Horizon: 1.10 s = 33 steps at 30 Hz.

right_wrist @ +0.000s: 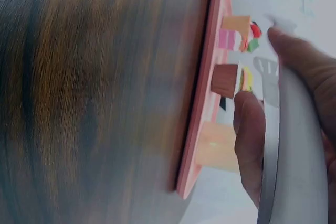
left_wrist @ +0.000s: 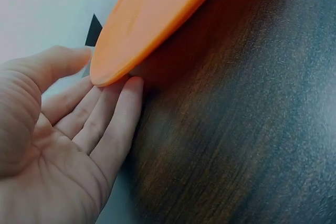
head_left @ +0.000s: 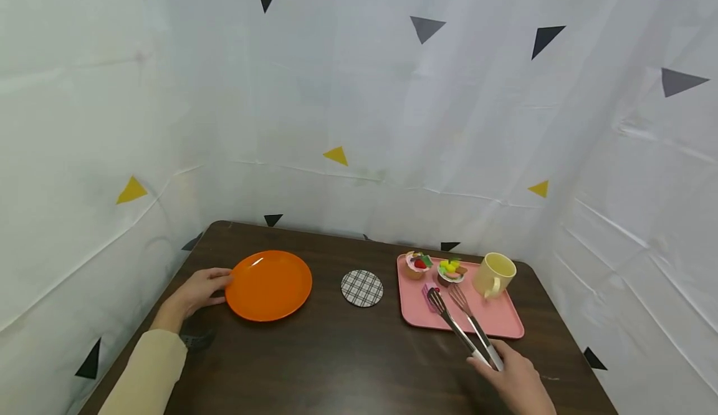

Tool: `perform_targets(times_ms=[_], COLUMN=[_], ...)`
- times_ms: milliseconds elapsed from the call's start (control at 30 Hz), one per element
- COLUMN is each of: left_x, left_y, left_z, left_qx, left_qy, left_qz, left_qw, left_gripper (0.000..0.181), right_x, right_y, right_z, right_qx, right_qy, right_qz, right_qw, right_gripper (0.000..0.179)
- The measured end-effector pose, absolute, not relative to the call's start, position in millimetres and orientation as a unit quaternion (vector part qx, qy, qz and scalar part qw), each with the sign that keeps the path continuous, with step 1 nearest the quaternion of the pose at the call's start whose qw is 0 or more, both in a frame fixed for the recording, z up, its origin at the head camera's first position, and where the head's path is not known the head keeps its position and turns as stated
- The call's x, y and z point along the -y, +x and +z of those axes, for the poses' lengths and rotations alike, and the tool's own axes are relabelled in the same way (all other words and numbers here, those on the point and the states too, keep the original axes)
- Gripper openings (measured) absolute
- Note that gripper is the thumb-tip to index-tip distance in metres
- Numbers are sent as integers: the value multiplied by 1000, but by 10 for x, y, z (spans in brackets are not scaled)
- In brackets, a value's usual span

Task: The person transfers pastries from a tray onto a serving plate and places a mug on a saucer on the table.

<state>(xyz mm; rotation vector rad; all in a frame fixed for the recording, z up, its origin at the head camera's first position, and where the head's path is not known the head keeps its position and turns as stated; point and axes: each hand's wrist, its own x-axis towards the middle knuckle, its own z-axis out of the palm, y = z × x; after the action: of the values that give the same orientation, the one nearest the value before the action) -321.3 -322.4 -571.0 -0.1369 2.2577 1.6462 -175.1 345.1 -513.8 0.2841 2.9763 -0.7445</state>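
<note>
At the left of the table, my left hand holds the rim of an orange plate. In the left wrist view its thumb meets the upper edge of the plate, with the fingers reaching under it. My right hand grips metal tongs by their pale handles; the slotted tips are spread apart over a pink tray. Nearest the tips are a toy cupcake with a yellow topping and a small pink piece, partly hidden. Behind stands a toy cupcake with a strawberry.
A pale yellow mug stands upright on the tray's right side. Between plate and tray lies a round checked coaster. The dark wooden table is bordered by a white curtain with triangle prints.
</note>
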Motion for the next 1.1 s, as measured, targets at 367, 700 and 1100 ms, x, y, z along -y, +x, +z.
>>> perform_targets(times_ms=[367,700,1100], left_x=[3193,3221,3251], left_y=[-3199,-3173,-3168], left_z=[-5705,-5735,-5707], left_qx=[-800,-802,-807], left_qy=[-47,-46,-27], left_qz=[575,573,563], left_qw=[164,162,175], left_gripper=[58,62,64], right_x=[-3366,-3286,-3245], right_y=[-1817,-1822,-1874], right_z=[-5203,-5144,-5163], right_qx=[-958,-954,-961], right_qy=[108,129,131], right_qz=[-265,-265,-239], right_qw=[38,53,56], right_gripper=[57,46,44])
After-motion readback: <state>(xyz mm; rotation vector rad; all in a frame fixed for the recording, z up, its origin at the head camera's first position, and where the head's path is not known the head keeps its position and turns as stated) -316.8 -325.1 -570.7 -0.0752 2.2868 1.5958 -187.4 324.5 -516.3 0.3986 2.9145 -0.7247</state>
